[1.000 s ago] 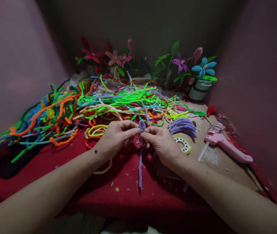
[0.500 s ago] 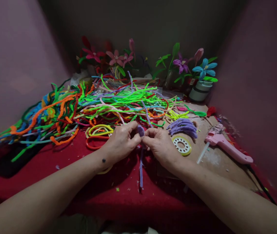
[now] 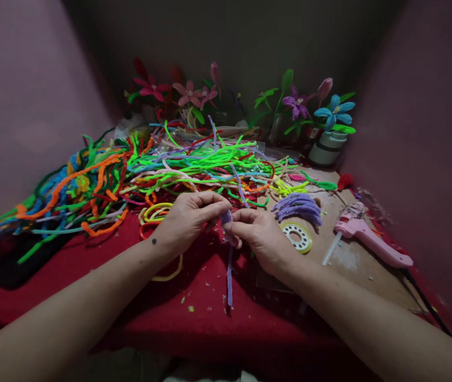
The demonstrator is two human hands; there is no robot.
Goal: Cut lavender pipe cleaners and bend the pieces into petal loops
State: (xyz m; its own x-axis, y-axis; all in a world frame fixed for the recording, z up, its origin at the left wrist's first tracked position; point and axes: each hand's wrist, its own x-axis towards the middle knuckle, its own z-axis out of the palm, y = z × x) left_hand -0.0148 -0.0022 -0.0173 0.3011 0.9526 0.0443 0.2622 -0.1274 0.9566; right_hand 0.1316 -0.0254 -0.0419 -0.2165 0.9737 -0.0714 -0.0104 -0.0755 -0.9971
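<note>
Both hands meet over the middle of the red cloth and pinch a purple pipe cleaner [image 3: 229, 278]. Its upper part is bent into a small folded piece between my fingertips, partly hidden by them; one straight end hangs down below. My left hand [image 3: 190, 216] is closed on the folded part from the left. My right hand [image 3: 260, 233] grips the same part from the right, thumb and forefinger together. Just right of my right hand lie a bundle of short purple pipe cleaners [image 3: 297, 208] and a round white-and-yellow disc [image 3: 296, 237].
A heap of coloured pipe cleaners [image 3: 194, 164] covers the back and left. Scissors with yellow and red handles [image 3: 156, 212] lie partly behind my left hand. On a brown board [image 3: 353, 276] rests a pink glue gun [image 3: 373, 239]. Pipe-cleaner flowers [image 3: 334, 112] stand at the back.
My left hand has shifted slightly left and its fingers have straightened over the top of the folded purple piece. The right hand has barely moved.
</note>
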